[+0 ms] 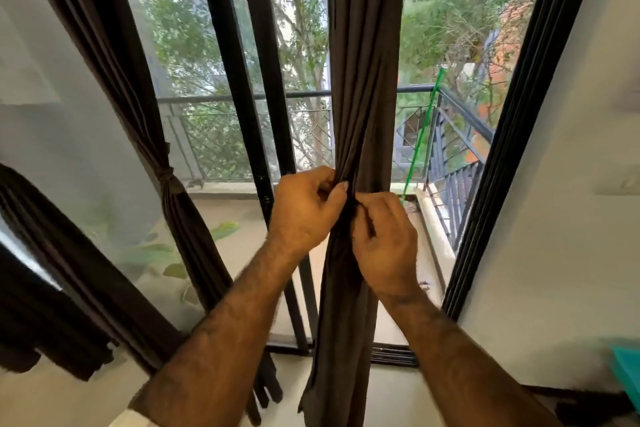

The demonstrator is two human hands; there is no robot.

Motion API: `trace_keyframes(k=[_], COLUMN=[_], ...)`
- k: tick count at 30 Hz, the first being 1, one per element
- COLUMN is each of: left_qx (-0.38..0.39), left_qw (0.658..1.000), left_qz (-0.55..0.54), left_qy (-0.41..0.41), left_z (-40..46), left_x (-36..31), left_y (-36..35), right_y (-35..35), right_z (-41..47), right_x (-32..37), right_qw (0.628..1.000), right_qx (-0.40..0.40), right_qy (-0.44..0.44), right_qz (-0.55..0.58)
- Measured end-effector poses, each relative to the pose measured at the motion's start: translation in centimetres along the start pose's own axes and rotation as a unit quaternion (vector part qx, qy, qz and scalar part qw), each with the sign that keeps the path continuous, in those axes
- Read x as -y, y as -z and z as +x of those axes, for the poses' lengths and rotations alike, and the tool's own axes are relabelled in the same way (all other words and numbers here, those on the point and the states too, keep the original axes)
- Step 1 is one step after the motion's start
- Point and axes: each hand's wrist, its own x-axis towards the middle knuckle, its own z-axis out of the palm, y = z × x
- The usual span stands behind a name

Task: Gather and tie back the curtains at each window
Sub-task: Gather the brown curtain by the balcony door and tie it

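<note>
In the head view, a dark brown curtain (363,80) hangs gathered into a narrow column in front of the glass door, and both hands meet on it at about its mid-height. The left hand (306,208) pinches a bunch of folds, its fingers (341,188) curled onto the cloth; the right hand (386,239), touching the left across the column, has its fingers (367,215) closed on a thin dark strip that looks like a tie band, though its ends are hidden among the folds. Well away on the left hand's side, a second curtain (114,55) already hangs cinched by a knotted tie (165,174). Beyond the fingers, through the glass, runs a balcony railing (460,135). The cloth looks soft, limp and light, so it should crush easily but also slide out of a loose hold; the folds are best kept bunched tight at the pinch point, with the band taken near its ends and drawn snug round the narrowest part of the column.
</note>
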Motion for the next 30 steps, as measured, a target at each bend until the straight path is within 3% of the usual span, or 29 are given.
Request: trace_keyframes(k=[2, 4, 5, 8, 11, 14, 17, 23, 30], left_qx=[0.002, 0.006, 0.009, -0.005, -0.042, -0.069, -0.064, -0.033, -0.007], left_qw=[1.000, 0.999, 0.999, 0.999, 0.997, 0.991, 0.991, 0.993, 0.994], left_qz=[-0.011, -0.028, -0.034, -0.010, 0.028, 0.089, 0.082, 0.011, 0.090], left_qy=[0.011, 0.024, 0.031, 0.047, 0.066, 0.076, 0.079, 0.114, 0.055], left_z=[0.1, 0.1, 0.0, -0.2, -0.2, 0.1, 0.0, -0.3, 0.1], left_x=[-0.1, -0.5, -0.6, -1.7, -2.5, -3.4, -4.1, -4.6, -7.0], left_y=[-0.6, -1.2, -1.3, -2.1, -3.2, -4.6, -5.7, -5.4, -7.3], right_y=[1.0, 2.0, 2.3, 2.4, 1.8, 2.0, 2.2, 3.1, 4.2], right_z=[1.7, 3.7, 4.5, 5.4, 4.9, 2.5, 0.7, 0.8, 1.8], right_x=[-1.3, -2.7, -3.5, -6.0, -6.0, -6.0, -6.9, -9.5, -10.9], right_qw=[0.982, 0.897, 0.864, 0.900, 0.945, 0.995, 0.990, 0.979, 0.974], right_qx=[-0.005, 0.064, 0.102, 0.161, 0.073, 0.023, 0.069, 0.138, 0.148], right_qy=[-0.141, -0.300, -0.330, -0.281, -0.223, -0.004, 0.118, 0.147, 0.163], right_qz=[0.129, 0.319, 0.366, 0.293, 0.229, 0.097, 0.041, 0.021, 0.061])
